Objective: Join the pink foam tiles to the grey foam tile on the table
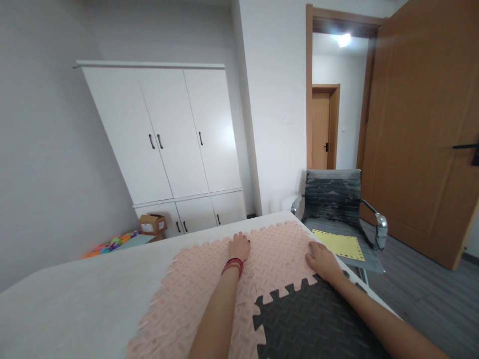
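Pink interlocking foam mat tiles [198, 279] lie on the white table, with toothed edges and a raised tread pattern. A black foam tile [310, 319] lies against the pink ones at the near right, its teeth meeting theirs. My left hand [239, 247], with red bands at the wrist, rests palm down near the far edge of the pink mat, fingers laid out on it. My right hand [322, 259] lies on the pink mat's right side, close to the black tile's far edge, fingers apart. Neither hand holds anything visible.
The white table [82, 294] extends left. Beyond its right edge stands a grey chair [333, 199] with a yellow foam tile [339, 244] on its seat. A white cabinet [187, 134], a cardboard box [152, 224] and colourful items [116, 243] are behind. A wooden door [422, 129] stands open at right.
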